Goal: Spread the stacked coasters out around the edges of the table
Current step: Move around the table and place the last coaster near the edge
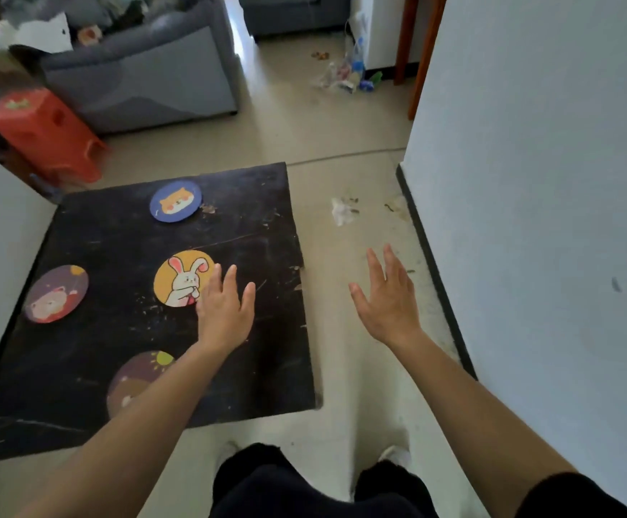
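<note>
Four coasters showing on the dark surface (259, 203), and three of them sit out near the edges: the blue cat coaster (175, 201) up at twelve o'clock by the far edge, the purple bear coaster (56, 294) over at nine o'clock near the left edge, and a brown coaster (132, 379) down at six o'clock by the near edge, partly covered by the forearm. The yellow rabbit coaster (183, 276) sits in the middle, and whether there are more stacked under it, I cannot tell from up here. The left hand (226, 312) is right there, fingers spread wide and flat, holding nothing, its fingertips overlapping the rabbit coaster's lower right rim. The right hand (386, 297) is off the surface altogether, out at three o'clock above the floor, open wide and empty. By my read this job is most of the way home: three sides served, and the three o'clock edge has nothing on it. The rabbit coaster looks like the one bound for that side.
</note>
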The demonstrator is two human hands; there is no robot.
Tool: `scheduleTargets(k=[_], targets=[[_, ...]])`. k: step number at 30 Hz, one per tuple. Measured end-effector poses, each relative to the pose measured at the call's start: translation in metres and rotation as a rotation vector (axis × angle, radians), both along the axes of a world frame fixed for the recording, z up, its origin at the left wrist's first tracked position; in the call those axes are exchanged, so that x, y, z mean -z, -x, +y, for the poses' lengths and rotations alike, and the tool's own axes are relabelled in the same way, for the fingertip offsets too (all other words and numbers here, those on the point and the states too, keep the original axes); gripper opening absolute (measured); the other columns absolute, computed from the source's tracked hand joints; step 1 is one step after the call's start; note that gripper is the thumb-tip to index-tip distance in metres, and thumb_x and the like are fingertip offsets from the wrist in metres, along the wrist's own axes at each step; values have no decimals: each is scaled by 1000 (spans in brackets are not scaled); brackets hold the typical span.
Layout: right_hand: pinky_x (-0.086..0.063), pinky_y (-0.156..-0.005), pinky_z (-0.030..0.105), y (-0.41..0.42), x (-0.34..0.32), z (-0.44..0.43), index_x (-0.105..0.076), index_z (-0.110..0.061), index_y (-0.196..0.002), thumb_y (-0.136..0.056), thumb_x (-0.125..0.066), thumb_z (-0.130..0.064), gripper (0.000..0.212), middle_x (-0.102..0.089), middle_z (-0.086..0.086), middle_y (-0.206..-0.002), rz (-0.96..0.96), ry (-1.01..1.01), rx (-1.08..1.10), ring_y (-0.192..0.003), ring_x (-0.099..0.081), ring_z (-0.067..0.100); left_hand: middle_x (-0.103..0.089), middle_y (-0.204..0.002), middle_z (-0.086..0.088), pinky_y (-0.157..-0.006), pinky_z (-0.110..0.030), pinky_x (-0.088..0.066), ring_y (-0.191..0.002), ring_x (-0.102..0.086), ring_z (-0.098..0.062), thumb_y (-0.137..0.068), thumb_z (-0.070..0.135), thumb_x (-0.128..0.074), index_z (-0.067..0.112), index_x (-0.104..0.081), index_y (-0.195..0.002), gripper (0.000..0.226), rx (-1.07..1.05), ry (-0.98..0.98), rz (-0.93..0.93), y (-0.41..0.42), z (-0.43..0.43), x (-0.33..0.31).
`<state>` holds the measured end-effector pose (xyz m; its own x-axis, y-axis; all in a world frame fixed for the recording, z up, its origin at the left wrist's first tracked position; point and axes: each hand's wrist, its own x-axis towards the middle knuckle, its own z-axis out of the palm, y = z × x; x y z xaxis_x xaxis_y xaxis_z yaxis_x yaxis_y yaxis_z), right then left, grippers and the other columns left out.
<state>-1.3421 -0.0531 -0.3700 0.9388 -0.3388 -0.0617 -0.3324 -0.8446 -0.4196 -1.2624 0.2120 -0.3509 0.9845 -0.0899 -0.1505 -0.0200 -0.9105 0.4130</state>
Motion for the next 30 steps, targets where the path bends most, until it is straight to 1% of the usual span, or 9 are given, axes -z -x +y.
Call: scheduleTargets(k=[3,7,12,16,20,23,27,30], targets=[[-14,-119,47,-10,-14,-43,-10,-24,-155,-96,-34,-57,72,-4,12,-166,11,-28,-60,-150,-11,32,-15,-163,-10,-115,-54,-18,-149,-11,-28,-99,50,-34,18,-25,-151,62,-93,7,9,9,-28,-6],[-17,-120,47,-45,-22,-70,-12,-23,-156,-97,-36,-54,70,-7,13,-165,16,-20,-152,-150,-13,31,-15,-163,-10,-114,-55,-20,-149,-12,-28,-99,48,-34,16,-26,-151,62,-185,-26,-19,1,-38,-7],[-21,-117,47,-96,-20,-69,-14,-22,-156,-97,-40,-51,70,-10,13,-165,51,-29,-282,-149,-16,31,-15,-163,-10,-114,-55,-20,-149,-11,-29,-99,50,-33,16,-24,-151,64,-351,7,8,-17,-44,6],[-25,-116,46,-154,-15,-60,-16,-23,-155,-96,-42,-51,69,-14,11,-164,55,27,-445,-148,-21,30,-16,-163,-11,-114,-55,-21,-149,-12,-29,-98,50,-33,15,-25,-151,64,-478,96,38,-52,-48,29],[-21,-118,44,-231,-7,-39,-19,-22,-154,-97,-44,-49,68,-20,11,-163,76,61,-585,-149,-19,29,-16,-162,-11,-113,-55,-21,-148,-13,-29,-98,48,-35,13,-26,-151,64,-617,179,69,-95,-44,50],[-20,-118,42,-283,-2,-12,-21,-20,-154,-98,-46,-46,67,-22,12,-162,122,41,-690,-148,-20,29,-18,-161,-13,-112,-54,-21,-147,-15,-30,-99,45,-37,14,-27,-151,62,-739,248,88,-116,-35,54],[-28,-116,45,-338,4,43,-22,-20,-154,-99,-47,-45,65,-24,9,-161,196,27,-801,-146,-25,30,-22,-160,-13,-113,-51,-22,-146,-18,-30,-98,44,-38,13,-30,-150,60,-898,312,114,-127,-17,56],[-34,-111,45,-358,12,85,-23,-23,-153,-97,-51,-45,66,-27,6,-159,281,-47,-852,-143,-31,29,-27,-158,-13,-114,-50,-24,-143,-24,-32,-98,42,-40,12,-32,-148,59,-1025,358,152,-125,-4,60]])
